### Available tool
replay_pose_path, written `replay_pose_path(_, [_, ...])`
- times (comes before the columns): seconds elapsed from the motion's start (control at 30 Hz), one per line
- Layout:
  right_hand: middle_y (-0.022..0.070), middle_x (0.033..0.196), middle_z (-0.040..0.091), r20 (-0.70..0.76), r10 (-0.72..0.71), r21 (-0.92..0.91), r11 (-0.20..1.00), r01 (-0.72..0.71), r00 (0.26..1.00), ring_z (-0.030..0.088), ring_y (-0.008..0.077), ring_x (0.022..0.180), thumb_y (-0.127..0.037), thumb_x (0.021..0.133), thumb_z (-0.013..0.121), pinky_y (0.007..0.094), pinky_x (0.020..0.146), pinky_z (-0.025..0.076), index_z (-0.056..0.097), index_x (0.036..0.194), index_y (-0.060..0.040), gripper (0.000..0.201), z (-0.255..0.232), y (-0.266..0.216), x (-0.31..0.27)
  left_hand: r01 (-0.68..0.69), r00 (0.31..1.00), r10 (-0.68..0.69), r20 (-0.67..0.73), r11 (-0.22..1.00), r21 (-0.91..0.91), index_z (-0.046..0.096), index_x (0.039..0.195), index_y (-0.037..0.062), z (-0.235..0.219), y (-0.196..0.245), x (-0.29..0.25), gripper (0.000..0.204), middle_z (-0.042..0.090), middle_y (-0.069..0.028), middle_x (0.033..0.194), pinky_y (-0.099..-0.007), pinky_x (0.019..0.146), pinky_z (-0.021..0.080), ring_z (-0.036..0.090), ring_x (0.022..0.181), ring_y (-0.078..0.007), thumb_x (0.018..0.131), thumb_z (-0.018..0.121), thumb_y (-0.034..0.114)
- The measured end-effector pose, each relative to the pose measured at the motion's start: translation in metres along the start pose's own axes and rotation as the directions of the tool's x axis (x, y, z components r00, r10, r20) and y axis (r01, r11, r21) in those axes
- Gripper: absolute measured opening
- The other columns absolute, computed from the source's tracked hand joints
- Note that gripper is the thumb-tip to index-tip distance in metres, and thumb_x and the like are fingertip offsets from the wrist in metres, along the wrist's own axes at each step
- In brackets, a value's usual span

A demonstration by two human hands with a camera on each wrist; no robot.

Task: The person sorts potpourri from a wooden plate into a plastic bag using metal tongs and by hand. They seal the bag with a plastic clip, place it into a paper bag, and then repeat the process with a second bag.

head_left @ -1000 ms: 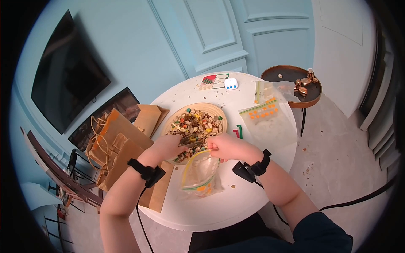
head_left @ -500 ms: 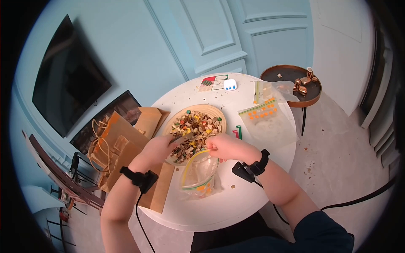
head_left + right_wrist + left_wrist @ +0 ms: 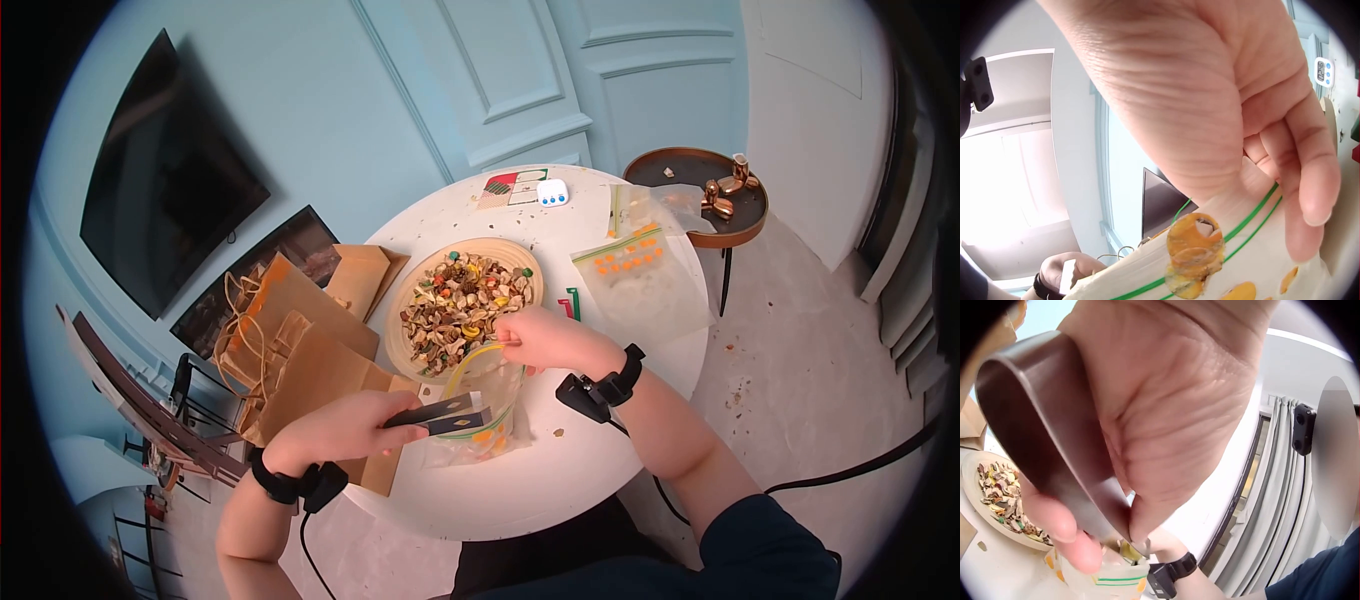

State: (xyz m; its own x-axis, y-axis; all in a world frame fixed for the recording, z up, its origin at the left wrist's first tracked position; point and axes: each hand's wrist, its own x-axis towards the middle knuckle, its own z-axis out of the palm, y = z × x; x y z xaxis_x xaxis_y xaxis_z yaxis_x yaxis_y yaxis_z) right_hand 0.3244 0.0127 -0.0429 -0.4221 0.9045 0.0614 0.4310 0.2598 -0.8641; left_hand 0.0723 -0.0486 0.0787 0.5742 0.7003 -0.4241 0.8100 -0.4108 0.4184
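My left hand (image 3: 345, 430) grips dark metal tongs (image 3: 452, 414), whose tips are at the mouth of a clear zip bag (image 3: 478, 440) with orange marks. In the left wrist view the tongs (image 3: 1054, 431) curve beside the palm, and a yellowish piece (image 3: 1130, 551) shows at their tips. My right hand (image 3: 550, 340) pinches the bag's upper rim. Beyond the bag lies a round plate (image 3: 397, 330) heaped with dried potpourri pieces (image 3: 455, 315). In the right wrist view, orange slices (image 3: 1195, 253) show against the bag's green-striped side.
Brown paper bags (image 3: 300, 340) stand on the table's left. Another zip bag (image 3: 640, 280) lies flat at the right, near red and green pieces (image 3: 570, 304). A white timer (image 3: 552, 193) and a patterned card (image 3: 513, 188) sit at the back; a side table (image 3: 735, 237) holds metallic figures.
My left hand has moved from over the plate down and toward me with the tongs, now at the bag's mouth. My right hand still holds the bag's rim.
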Motion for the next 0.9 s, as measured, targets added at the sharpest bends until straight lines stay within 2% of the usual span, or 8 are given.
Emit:
replay_pose_path(0.1, [0.0086,0.065,0.057,0.004,-0.004,-0.004,1.000,0.004,1.000,0.063,0.0160,0.053,-0.006,0.080,0.057,0.0283,0.045,0.048,0.050,0.078,0.0012,0.011,0.000,0.003,0.003,0.052,0.999,-0.051,0.011,0.992,-0.118,0.056,0.101,0.0014,-0.020,-0.001,0.003,0.034,0.055,-0.0037,0.073,-0.0264,0.059,0.045,0.055,0.063,-0.0115,0.091,0.057,0.033])
replay_pose_path(0.17, [0.0038,0.067,0.054,0.046,0.027,-0.055,0.998,-0.025,0.999,0.062,0.0135,0.056,-0.009,0.084,0.056,0.0257,0.047,0.048,0.049,0.086,-0.0010,0.011,-0.001,0.003,0.003,0.065,0.982,-0.092,-0.165,0.985,-0.161,0.057,0.102,0.0017,-0.034,-0.017,0.013,0.036,0.055,-0.0036,0.075,-0.0255,0.061,0.046,0.054,0.063,-0.0113,0.089,0.059,0.035])
replay_pose_path(0.23, [0.0058,0.066,0.055,0.026,0.010,-0.031,0.999,-0.009,1.000,0.062,0.0143,0.054,-0.007,0.082,0.056,0.0267,0.046,0.048,0.049,0.082,0.0000,0.010,0.000,0.003,0.003,0.086,0.967,-0.105,-0.232,0.992,-0.088,0.058,0.097,0.0008,-0.037,-0.024,0.026,0.036,0.059,-0.0075,0.076,-0.0299,0.063,0.047,0.058,0.065,-0.0184,0.088,0.060,0.035])
replay_pose_path(0.3, [0.0079,0.065,0.056,0.007,-0.007,-0.008,1.000,0.007,1.000,0.062,0.0151,0.052,-0.005,0.080,0.056,0.0277,0.045,0.048,0.050,0.079,0.0010,0.009,0.000,0.004,0.002,0.123,0.927,0.043,-0.374,0.904,0.409,0.057,0.094,0.0015,-0.032,-0.048,0.047,0.032,0.061,-0.0125,0.074,-0.0368,0.064,0.046,0.061,0.070,-0.0272,0.087,0.060,0.032])
replay_pose_path(0.4, [0.0080,0.065,0.056,0.004,-0.003,-0.007,1.000,0.003,1.000,0.062,0.0152,0.053,-0.005,0.080,0.055,0.0275,0.045,0.048,0.049,0.079,0.0010,0.009,0.000,0.002,0.001,0.210,0.936,-0.032,-0.350,0.848,0.487,0.057,0.089,0.0006,-0.022,-0.052,0.067,0.036,0.064,-0.0174,0.083,-0.0425,0.071,0.048,0.061,0.082,-0.0346,0.086,0.059,0.036])
replay_pose_path(0.6, [0.0080,0.063,0.056,0.008,-0.008,-0.015,1.000,0.008,1.000,0.063,0.0156,0.053,-0.006,0.081,0.054,0.0277,0.046,0.048,0.050,0.079,0.0007,0.008,0.001,0.004,0.002,0.230,0.939,-0.016,-0.344,0.774,0.591,0.056,0.092,0.0013,-0.010,-0.063,0.084,0.030,0.064,-0.0166,0.083,-0.0439,0.071,0.048,0.062,0.082,-0.0337,0.089,0.054,0.031])
replay_pose_path(0.83, [0.0082,0.063,0.056,-0.002,-0.011,-0.022,1.000,0.011,1.000,0.062,0.0159,0.052,-0.005,0.080,0.054,0.0277,0.045,0.048,0.050,0.079,0.0006,0.007,0.001,0.004,0.002,0.207,0.899,0.054,-0.435,0.822,0.530,0.053,0.090,0.0022,-0.015,-0.055,0.060,0.024,0.061,-0.0178,0.079,-0.0431,0.066,0.046,0.060,0.077,-0.0365,0.089,0.056,0.026])
replay_pose_path(0.9, [0.0083,0.063,0.056,-0.001,-0.010,-0.021,1.000,0.010,1.000,0.062,0.0159,0.052,-0.005,0.080,0.055,0.0277,0.045,0.048,0.050,0.079,0.0008,0.008,0.000,0.004,0.002,0.055,0.887,0.119,-0.446,0.933,0.357,0.053,0.091,0.0028,-0.025,-0.037,0.037,0.022,0.059,-0.0179,0.077,-0.0421,0.065,0.045,0.059,0.075,-0.0363,0.089,0.056,0.025])
